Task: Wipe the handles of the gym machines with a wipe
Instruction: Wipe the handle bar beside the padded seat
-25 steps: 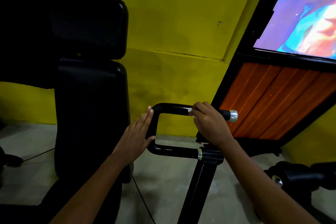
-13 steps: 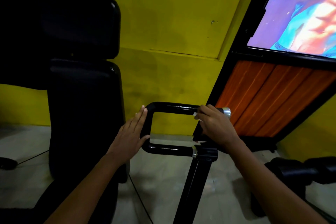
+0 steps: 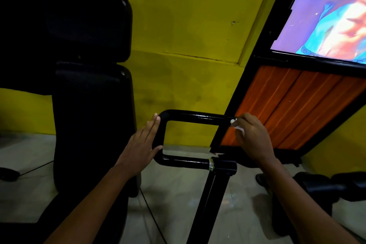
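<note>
A black U-shaped machine handle [image 3: 190,117] stands in the middle of the view, with an upper bar and a lower bar joined by a bend on the left. My left hand [image 3: 141,144] lies flat with straight fingers against that left bend. My right hand [image 3: 252,140] wraps the right end of the upper bar and grips a small white wipe [image 3: 236,125], which peeks out at my fingertips. The bar's end cap is hidden under that hand.
A black padded seat back and headrest [image 3: 89,85] stands at the left. The handle's black post [image 3: 210,204] runs down to a grey floor. A black-framed orange panel [image 3: 287,105] with a bright picture above leans at the right. A dark padded part [image 3: 326,188] sits low right.
My right hand has slid with the wipe along the upper bar to its right end, covering the silver end cap. My left hand stays flat on the bend.
</note>
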